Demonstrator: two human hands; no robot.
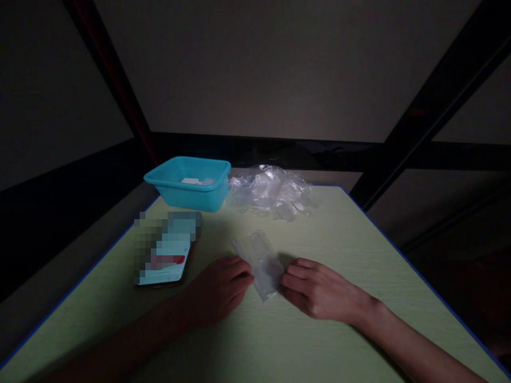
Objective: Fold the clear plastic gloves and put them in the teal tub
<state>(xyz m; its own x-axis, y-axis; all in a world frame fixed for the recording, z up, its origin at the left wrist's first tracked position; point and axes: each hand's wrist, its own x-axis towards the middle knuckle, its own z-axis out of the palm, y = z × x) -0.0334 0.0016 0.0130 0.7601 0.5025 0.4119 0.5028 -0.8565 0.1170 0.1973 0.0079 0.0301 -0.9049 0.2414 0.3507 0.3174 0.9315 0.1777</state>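
A small clear plastic bag (260, 260) lies at the middle of the table, tilted slightly, between my two hands. My left hand (223, 287) pinches its left edge, with fingers curled together. On the opposite edge, my right hand (309, 287) is closed, its fingertips at the plastic. Something greyish shows through the lower part of the bag, but I cannot make out what it is.
A turquoise plastic basket (191, 197) with white pieces inside stands at the back left. Beside it lies a heap of crumpled clear plastic bags (271, 189). A lit phone (170, 250) lies left of my hands on the blue-edged table (339, 234).
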